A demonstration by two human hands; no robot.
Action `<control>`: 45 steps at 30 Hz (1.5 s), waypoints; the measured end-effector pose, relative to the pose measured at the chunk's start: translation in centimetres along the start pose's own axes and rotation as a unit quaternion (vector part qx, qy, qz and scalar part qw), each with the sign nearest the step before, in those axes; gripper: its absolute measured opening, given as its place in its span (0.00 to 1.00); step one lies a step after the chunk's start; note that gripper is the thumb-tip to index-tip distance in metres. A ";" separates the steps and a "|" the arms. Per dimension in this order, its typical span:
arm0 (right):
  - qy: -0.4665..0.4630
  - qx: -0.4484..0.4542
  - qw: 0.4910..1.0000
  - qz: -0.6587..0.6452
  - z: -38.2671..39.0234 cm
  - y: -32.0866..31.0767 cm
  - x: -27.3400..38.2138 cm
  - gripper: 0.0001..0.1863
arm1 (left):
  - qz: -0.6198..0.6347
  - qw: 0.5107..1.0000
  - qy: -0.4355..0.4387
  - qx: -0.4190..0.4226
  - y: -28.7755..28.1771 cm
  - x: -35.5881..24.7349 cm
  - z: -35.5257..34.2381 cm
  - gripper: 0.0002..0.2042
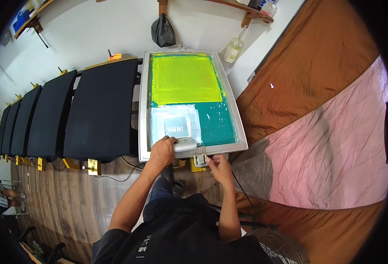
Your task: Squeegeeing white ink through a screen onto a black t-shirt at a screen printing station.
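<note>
A screen printing frame with a light metal border lies in front of me. Its mesh is teal, with yellow-green ink spread over the far part and a whitish patch around a small printed design at the near left. My left hand is closed round the left end of a grey squeegee, which lies along the frame's near edge. A metal clamp sits at the middle of that edge. Just right of the clamp is my right hand, fingers apart and loosely bent, a fingertip at the clamp's side.
Several black garment-covered printing boards stretch in a row to the left. Brown fabric and pink sheeting hang at the right. A black bag hangs beyond the frame. A wire fan stands at the lower right; a cable crosses the floor.
</note>
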State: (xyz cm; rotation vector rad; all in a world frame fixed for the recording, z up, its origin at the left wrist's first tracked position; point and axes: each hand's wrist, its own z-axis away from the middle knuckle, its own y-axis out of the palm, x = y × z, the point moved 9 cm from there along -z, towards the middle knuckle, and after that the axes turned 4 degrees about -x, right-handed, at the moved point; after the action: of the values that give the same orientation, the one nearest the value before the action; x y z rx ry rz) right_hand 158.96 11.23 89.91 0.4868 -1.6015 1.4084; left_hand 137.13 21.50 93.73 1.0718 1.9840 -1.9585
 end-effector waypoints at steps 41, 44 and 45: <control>0.209 0.052 0.873 -0.437 0.8 4.0 -5.0 0.17 | -0.044 0.999 -0.002 -0.021 0.5 -3.8 -1.2 0.20; 0.212 0.064 0.873 -0.434 1.7 3.7 -5.2 0.17 | -0.030 0.999 -0.006 -0.020 0.8 -3.9 -0.5 0.18; 0.210 0.058 0.876 -0.431 1.8 3.5 -5.2 0.17 | -0.025 0.999 0.000 -0.025 0.7 -3.9 -0.5 0.17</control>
State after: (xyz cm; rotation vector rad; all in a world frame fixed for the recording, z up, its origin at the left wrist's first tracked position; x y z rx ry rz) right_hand 158.16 9.08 83.80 0.7791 -0.7692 0.8284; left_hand 140.55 20.39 95.42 1.0208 2.0669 -1.9211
